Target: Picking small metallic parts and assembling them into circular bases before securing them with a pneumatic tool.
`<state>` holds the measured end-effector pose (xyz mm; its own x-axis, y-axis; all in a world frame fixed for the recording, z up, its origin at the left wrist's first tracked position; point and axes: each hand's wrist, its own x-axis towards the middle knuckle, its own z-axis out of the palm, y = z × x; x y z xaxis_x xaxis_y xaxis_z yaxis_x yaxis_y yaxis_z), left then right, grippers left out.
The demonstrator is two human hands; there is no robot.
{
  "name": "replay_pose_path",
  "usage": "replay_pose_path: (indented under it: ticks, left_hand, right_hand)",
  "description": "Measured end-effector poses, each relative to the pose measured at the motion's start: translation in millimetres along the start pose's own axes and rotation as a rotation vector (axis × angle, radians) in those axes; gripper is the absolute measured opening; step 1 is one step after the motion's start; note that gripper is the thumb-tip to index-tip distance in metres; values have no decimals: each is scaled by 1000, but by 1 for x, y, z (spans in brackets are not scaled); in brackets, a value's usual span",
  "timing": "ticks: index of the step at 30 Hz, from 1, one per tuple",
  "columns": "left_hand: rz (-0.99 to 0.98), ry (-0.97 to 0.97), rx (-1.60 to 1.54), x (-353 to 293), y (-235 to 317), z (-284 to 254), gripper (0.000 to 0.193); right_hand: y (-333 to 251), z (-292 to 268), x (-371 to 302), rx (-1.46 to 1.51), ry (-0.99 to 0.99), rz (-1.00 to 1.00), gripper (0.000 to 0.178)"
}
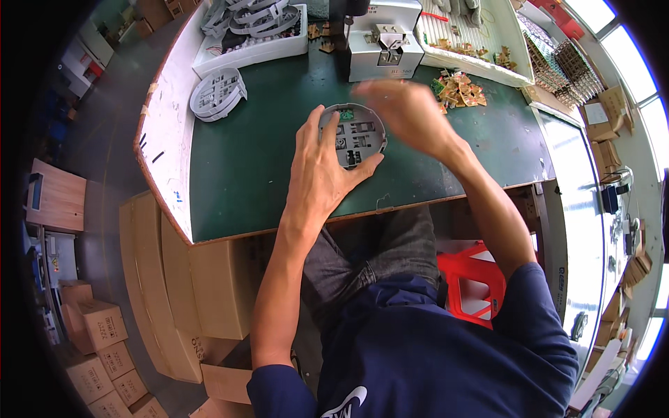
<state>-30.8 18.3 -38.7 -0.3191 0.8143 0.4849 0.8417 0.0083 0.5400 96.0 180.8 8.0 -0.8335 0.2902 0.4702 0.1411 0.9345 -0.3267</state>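
A round grey plastic housing [362, 131] lies on the green tabletop in front of me, its inner side with slots and ribs facing up. Inside its far edge sits a small green circuit board [346, 114]. My left hand [322, 157] is closed round the housing's left and near rim, thumb on the near right edge and fingers along the left side. My right hand [408, 115] is in the air to the right of the housing, smeared by motion. Whether its fingers hold anything cannot be made out. A heap of small brown circuit boards [460, 90] lies just beyond it.
A light grey box-shaped machine [385, 56] stands at the back, beside a dark upright tool [355, 8]. White trays hold grey rings [261, 17] and boards [453, 49]. Stacked grey housings [217, 94] lie far left. A raised white side panel [167, 146] borders the table.
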Motion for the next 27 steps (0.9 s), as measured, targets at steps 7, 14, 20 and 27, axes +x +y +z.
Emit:
replay_pose_path:
  ticks: [7,14,20,27]
  left_hand:
    - [-33,-24,-17,1,1,0,91]
    - [-48,-48,-34,2,3,-3,89]
    - [-81,-61,-58,4,6,-5,88]
    - [-89,-53,-52,4,6,-5,86]
  right_hand:
    - [-13,-64,106,724,716,72,54]
    - [-16,-82,116,1002,511,33,65]
    - [24,-83,118,782,697,162,24]
    - [34,-69,123,715,666,170,24]
